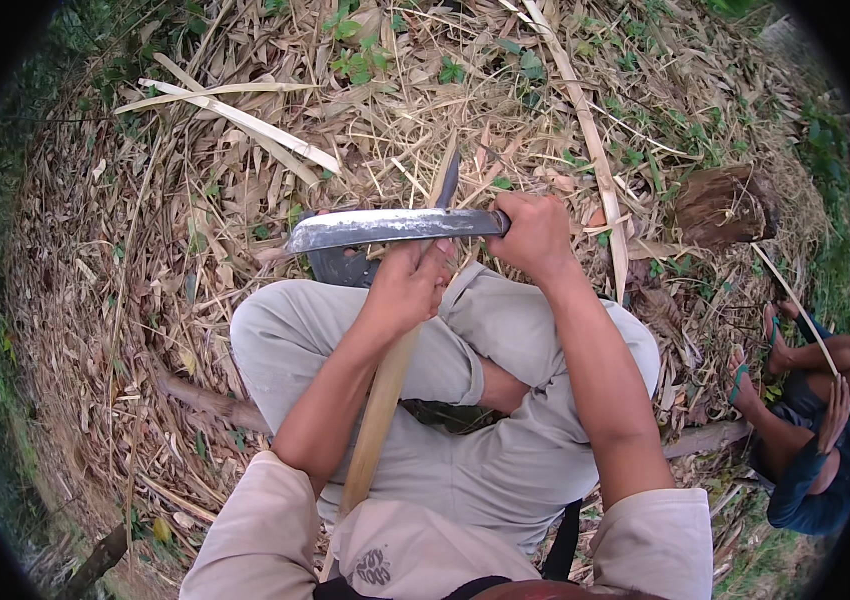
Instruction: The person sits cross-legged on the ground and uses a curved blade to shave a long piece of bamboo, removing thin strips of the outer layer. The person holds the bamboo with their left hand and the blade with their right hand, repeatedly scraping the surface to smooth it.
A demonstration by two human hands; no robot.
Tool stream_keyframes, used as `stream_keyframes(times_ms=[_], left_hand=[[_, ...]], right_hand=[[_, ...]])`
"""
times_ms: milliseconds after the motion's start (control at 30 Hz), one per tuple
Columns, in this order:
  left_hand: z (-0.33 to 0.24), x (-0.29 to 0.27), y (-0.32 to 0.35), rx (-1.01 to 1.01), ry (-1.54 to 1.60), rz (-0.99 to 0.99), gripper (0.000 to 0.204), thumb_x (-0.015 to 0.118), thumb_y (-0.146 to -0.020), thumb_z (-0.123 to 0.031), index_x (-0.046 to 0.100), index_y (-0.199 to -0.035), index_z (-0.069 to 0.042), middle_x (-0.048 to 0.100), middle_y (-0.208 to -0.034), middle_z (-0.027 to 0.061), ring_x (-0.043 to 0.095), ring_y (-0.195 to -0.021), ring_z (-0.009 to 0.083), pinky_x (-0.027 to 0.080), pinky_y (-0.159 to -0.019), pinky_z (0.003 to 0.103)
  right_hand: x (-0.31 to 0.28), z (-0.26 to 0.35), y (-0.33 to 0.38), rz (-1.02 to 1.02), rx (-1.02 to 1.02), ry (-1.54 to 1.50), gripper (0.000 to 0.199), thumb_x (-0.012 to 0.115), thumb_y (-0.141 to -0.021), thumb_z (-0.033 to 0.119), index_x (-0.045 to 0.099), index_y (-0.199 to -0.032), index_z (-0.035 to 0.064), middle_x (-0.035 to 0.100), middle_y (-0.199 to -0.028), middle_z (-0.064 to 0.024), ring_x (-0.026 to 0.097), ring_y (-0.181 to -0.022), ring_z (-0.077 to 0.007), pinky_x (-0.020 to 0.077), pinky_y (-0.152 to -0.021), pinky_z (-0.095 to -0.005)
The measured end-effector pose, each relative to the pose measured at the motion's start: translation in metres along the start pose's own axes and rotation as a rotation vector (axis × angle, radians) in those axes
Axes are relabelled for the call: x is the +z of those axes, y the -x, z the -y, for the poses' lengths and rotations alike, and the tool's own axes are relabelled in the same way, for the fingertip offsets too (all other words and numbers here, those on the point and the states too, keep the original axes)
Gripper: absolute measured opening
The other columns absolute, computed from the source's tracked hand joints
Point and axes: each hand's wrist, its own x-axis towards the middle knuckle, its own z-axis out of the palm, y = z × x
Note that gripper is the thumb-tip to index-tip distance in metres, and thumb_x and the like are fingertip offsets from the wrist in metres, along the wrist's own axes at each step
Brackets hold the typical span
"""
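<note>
My right hand (535,235) is closed around the handle of a machete (375,228). Its long, worn grey blade points left and lies crosswise over a pale bamboo strip (381,410). My left hand (407,287) grips that strip just below the blade, fingers wrapped round it. From beside my body the strip slants up over my lap, and its far tip shows beyond the blade. A dark, pointed piece (450,180) sticks out past the blade there; what it is I cannot tell. Behind the blade sits a dark flat object (340,265), partly hidden.
Dry leaves cover the ground around my crossed legs (295,320). Split strips (245,120) lie at the far left, and a long strip (585,130) at the right. A cut stump (725,205) stands right of them. Another person (815,430) sits at the right edge holding a thin strip.
</note>
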Motion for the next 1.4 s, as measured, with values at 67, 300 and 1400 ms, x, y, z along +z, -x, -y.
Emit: stream_keyframes(times_ms=[67,300,1400], left_hand=[[-0.004,-0.006,0.015,-0.046,0.088,0.047,0.027,0.05,-0.106,-0.033,0.051,-0.107,-0.007,0.039,-0.065,-0.0034,0.035,-0.044,0.0035,0.03,-0.04,0.023],[0.0,-0.034,0.022,-0.072,0.204,0.099,0.027,0.051,-0.105,-0.035,0.053,-0.105,-0.008,0.04,-0.066,-0.0041,0.035,-0.043,0.0042,0.032,-0.04,0.021],[0.008,-0.02,0.02,-0.236,0.275,0.201,0.035,0.044,-0.106,-0.045,0.047,-0.1,-0.011,0.032,-0.066,-0.0058,0.024,-0.045,0.0031,0.022,-0.041,0.022]], right_hand=[[-0.006,-0.012,-0.007,0.038,0.211,0.099,0.024,0.072,-0.075,0.028,0.067,-0.069,0.0061,0.069,-0.071,-0.0145,0.069,-0.07,-0.0359,0.0538,-0.067,-0.0471],[-0.062,-0.065,-0.031,-0.153,0.65,-0.175,0.038,0.068,-0.082,0.03,0.063,-0.066,-0.0039,0.057,-0.054,-0.0102,0.054,-0.051,-0.0215,0.0431,-0.056,-0.0387],[0.003,0.0,-0.006,0.085,0.23,0.084,0.019,0.071,-0.073,0.025,0.067,-0.07,0.0061,0.068,-0.068,-0.0137,0.068,-0.065,-0.0333,0.052,-0.062,-0.0455]])
